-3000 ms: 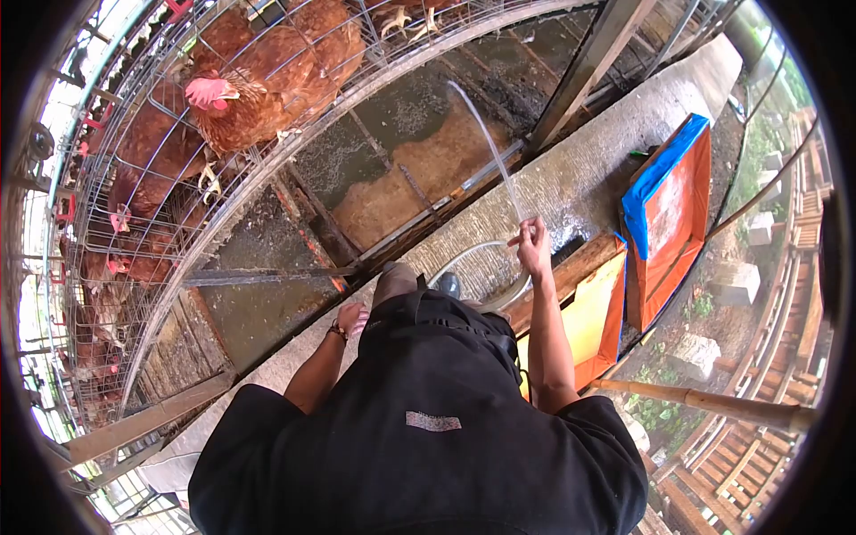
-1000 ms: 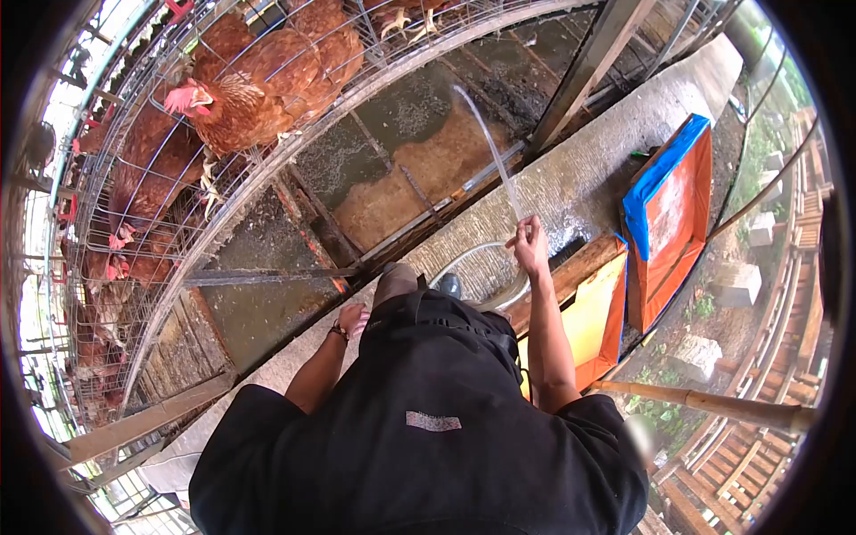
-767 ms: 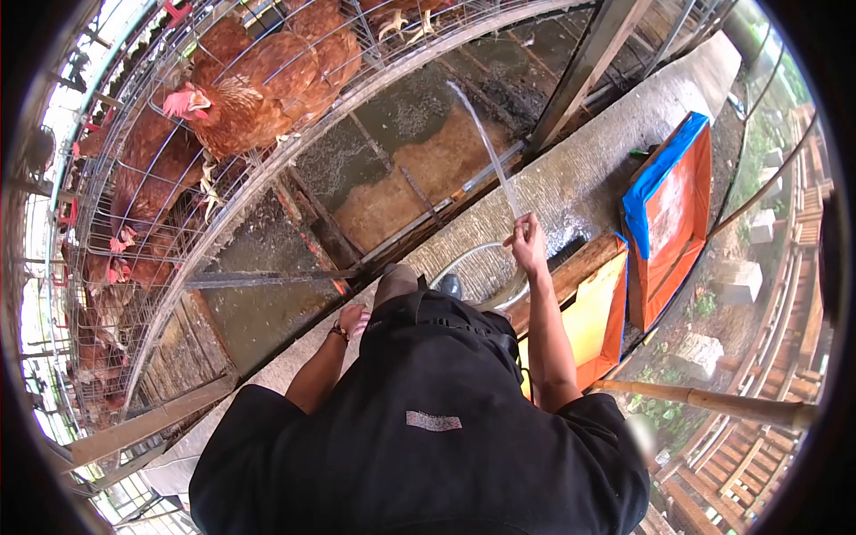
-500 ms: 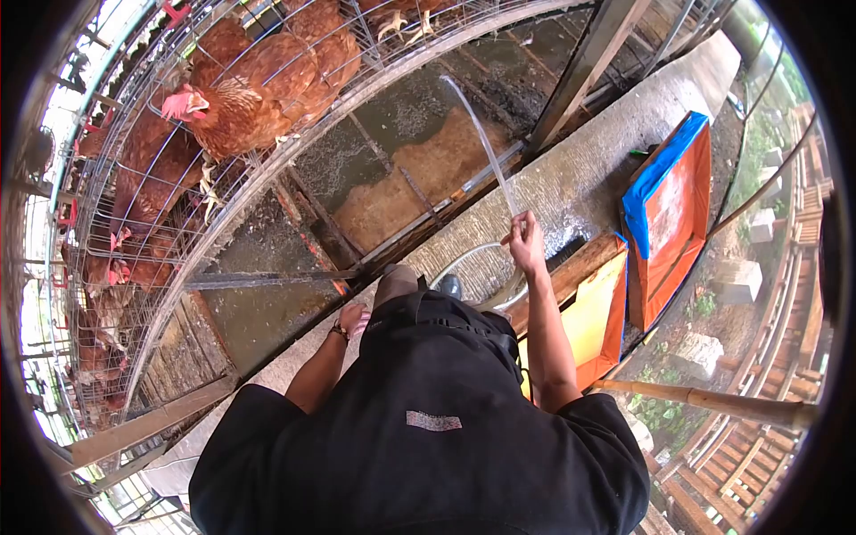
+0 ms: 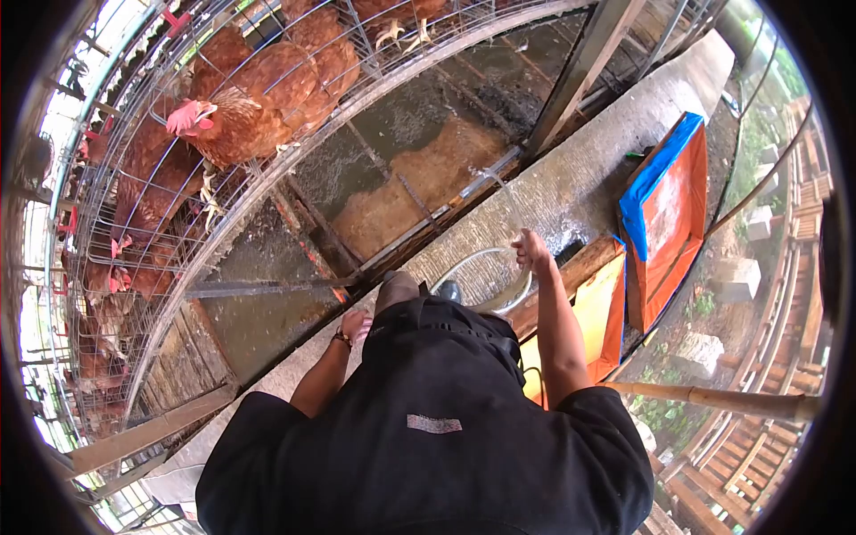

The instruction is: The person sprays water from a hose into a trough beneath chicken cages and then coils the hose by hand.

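My right hand (image 5: 532,251) is closed around a pale, see-through hose (image 5: 465,259) that loops over the concrete walkway in front of my boot (image 5: 449,291). A thin stream of water (image 5: 510,198) runs forward from that hand towards the edge of the wet pit (image 5: 428,178). Down beside my bent leg (image 5: 398,290) is my left hand (image 5: 357,325), with a band on its wrist. It appears to hold nothing, its fingers apart and partly turned from view.
Brown hens (image 5: 267,80) stand in a curved wire cage (image 5: 259,174) at upper left. A wooden post (image 5: 584,76) rises beside the concrete walkway (image 5: 615,134). On the right are an orange-and-blue tray (image 5: 664,223), a yellow-lined one (image 5: 593,312) and a bamboo pole (image 5: 713,399).
My right hand has moved slightly down and right. The stream, which reached far into the pit, is now shorter and ends near its edge. The nearest hen's head has shifted slightly.
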Demonstrator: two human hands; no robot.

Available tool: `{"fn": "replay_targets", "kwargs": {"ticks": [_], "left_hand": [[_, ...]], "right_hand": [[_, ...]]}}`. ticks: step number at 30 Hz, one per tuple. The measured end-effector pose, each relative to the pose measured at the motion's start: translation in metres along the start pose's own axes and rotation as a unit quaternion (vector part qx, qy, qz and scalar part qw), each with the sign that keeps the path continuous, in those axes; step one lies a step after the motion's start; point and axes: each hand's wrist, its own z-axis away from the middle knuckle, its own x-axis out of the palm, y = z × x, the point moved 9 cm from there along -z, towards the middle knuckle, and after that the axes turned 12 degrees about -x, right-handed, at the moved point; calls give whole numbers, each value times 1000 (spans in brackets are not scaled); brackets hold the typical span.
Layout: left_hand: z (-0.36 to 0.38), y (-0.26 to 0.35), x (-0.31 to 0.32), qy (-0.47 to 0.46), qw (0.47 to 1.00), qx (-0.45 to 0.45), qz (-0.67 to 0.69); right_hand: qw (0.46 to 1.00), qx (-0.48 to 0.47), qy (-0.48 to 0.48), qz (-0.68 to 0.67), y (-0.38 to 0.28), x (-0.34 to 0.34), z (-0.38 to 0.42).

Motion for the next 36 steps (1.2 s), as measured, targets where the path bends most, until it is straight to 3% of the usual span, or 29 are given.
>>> {"fn": "replay_targets", "kwargs": {"ticks": [6, 9, 10, 12, 13, 15, 17, 19, 21, 23, 26, 28, 29, 31, 34, 36], "left_hand": [[-27, -9, 1, -37, 998, 35, 30], [-31, -9, 14, -182, 977, 52, 101], [-37, -11, 15, -163, 982, 48, 82], [-52, -7, 19, -220, 961, 169, 18], [-47, -3, 21, -200, 957, 207, -33], [-10, 12, 25, -107, 948, 260, -152], [33, 27, 32, -19, 926, 279, -253], [45, 32, 36, 4, 910, 290, -296], [50, 35, 38, 9, 910, 289, -296], [36, 30, 33, -11, 931, 262, -252], [-2, 11, 25, -80, 975, 176, -110], [-16, -2, 25, -145, 983, 100, 40], [-18, -5, 22, -124, 988, 89, 38], [-9, -5, 21, -81, 994, 68, 34], [-5, -5, 27, -126, 988, 77, 35], [3, 13, 27, -106, 958, 232, -132]], "right_hand": [[988, -52, 12, 145, -6, -18, -2], [972, -101, 3, 212, -12, -18, -14], [966, -116, 2, 230, -14, -20, -18], [946, -139, 36, 290, -21, -18, -11], [934, -150, 53, 321, -22, -21, -13], [856, -284, 29, 430, -20, -20, -32], [714, -401, 33, 572, -19, -14, -38], [761, -380, 71, 521, -12, -26, -39], [765, -367, 86, 522, -7, -31, -45], [729, -361, 77, 577, 4, -35, -60], [819, -261, 43, 510, -8, -31, -29], [847, -210, 33, 487, -12, -30, -15], [860, -185, 28, 475, -12, -29, -10], [807, -272, 29, 523, -9, -30, -17], [787, -284, 37, 546, -3, -37, -20], [794, -259, 50, 549, -2, -40, -17]]}}
